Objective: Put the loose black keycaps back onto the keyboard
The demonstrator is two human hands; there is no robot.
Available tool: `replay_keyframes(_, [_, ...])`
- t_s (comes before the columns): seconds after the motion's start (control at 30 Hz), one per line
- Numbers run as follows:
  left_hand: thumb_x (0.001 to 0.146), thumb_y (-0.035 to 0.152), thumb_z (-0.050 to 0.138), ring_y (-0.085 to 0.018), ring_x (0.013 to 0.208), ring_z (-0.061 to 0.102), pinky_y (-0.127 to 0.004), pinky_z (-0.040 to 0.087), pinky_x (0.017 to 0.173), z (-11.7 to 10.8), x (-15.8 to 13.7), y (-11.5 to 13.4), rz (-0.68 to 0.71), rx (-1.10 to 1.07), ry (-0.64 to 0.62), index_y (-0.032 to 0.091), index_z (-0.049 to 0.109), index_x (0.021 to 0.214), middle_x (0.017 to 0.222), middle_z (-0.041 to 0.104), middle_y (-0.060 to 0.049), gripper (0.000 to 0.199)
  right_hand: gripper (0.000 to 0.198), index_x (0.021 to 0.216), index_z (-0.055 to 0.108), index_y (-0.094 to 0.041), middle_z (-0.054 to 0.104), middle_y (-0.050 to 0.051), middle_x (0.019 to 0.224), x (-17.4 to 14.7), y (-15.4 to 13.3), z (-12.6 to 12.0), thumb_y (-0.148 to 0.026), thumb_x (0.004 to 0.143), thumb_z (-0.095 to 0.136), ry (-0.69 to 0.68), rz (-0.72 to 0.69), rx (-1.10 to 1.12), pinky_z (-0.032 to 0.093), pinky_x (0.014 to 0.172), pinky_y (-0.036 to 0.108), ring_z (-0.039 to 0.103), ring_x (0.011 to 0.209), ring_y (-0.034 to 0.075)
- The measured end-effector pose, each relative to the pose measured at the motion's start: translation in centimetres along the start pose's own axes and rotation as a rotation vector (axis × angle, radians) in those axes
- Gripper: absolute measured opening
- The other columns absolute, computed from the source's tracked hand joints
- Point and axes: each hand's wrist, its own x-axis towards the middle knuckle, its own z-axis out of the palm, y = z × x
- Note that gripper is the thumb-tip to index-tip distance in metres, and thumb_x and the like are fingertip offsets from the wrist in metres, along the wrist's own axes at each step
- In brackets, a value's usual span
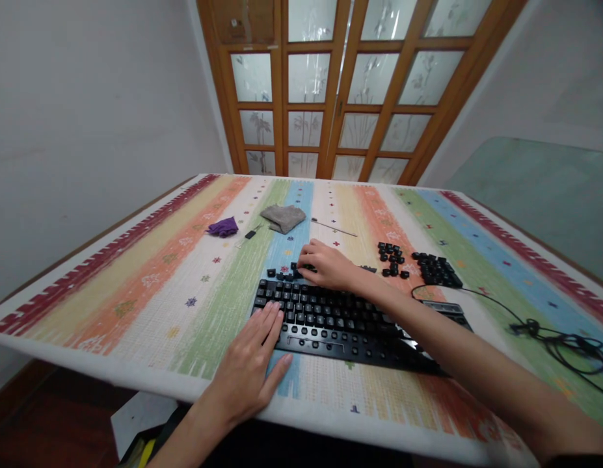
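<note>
A black computer keyboard [325,318] lies on the table in front of me, with bare switch posts along its front rows where keycaps are off. My left hand [250,354] rests flat on its left end, fingers stretched out and thumb on the tablecloth. Behind the keyboard's back edge, my right hand [323,263] pinches at a row of loose black keycaps [284,273]. A keycap appears to be between its fingertips, partly hidden by the fingers. My right forearm crosses over the keyboard's right part and covers some of it.
More loose keycaps lie in two groups [391,258] [436,270] at the right. Farther back are a purple cloth [223,227], a small black-handled tool [252,232], a grey cloth [284,218] and a thin brush [335,227]. A coiled cable [569,348] lies far right.
</note>
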Motion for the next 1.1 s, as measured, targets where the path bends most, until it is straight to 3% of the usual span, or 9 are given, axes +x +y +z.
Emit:
replay_keyframes(0.23, [0.099, 0.045, 0.049, -0.033, 0.145, 0.036, -0.050, 0.041, 0.114, -0.1, -0.4, -0.1, -0.004, -0.021, -0.014, 0.009, 0.021, 0.156, 0.157, 0.034, -0.020, 0.073, 0.019, 0.086, 0.077, -0.013, 0.072, 0.011, 0.086, 2.9, 0.6, 1.6, -0.017, 0.090, 0.058, -0.093, 0.005, -0.061, 0.038, 0.080, 0.033, 0.054, 0.084, 0.023])
replay_keyframes(0.5, [0.100, 0.040, 0.047, -0.031, 0.145, 0.035, -0.049, 0.041, 0.115, 0.0, -0.3, -0.1, -0.027, -0.026, -0.002, 0.008, 0.026, 0.155, 0.157, 0.036, -0.019, 0.066, 0.021, 0.095, 0.077, -0.013, 0.074, 0.013, 0.094, 3.5, 1.0, 2.3, -0.018, 0.090, 0.057, -0.111, 0.096, -0.067, 0.040, 0.081, 0.032, 0.057, 0.093, 0.024])
replay_keyframes(0.8, [0.100, 0.049, 0.047, -0.029, 0.147, 0.032, -0.047, 0.035, 0.118, -0.4, 2.2, -1.5, 0.094, -0.040, -0.091, 0.009, 0.031, 0.152, 0.157, 0.036, -0.018, 0.068, 0.024, 0.098, 0.075, -0.013, 0.074, 0.014, 0.098, 3.8, 0.7, 2.1, -0.021, 0.093, 0.053, -0.150, 0.165, -0.081, 0.041, 0.078, 0.032, 0.060, 0.097, 0.026])
replay_keyframes(1.1, [0.096, 0.063, 0.045, -0.029, 0.149, 0.027, -0.047, 0.031, 0.119, 0.2, 1.8, -1.8, 0.079, -0.078, -0.160, 0.010, 0.020, 0.156, 0.160, 0.029, -0.018, 0.084, 0.021, 0.097, 0.075, -0.014, 0.074, 0.014, 0.099, 4.3, 0.0, 2.3, -0.021, 0.091, 0.055, -0.162, 0.195, -0.102, 0.042, 0.077, 0.032, 0.062, 0.100, 0.027])
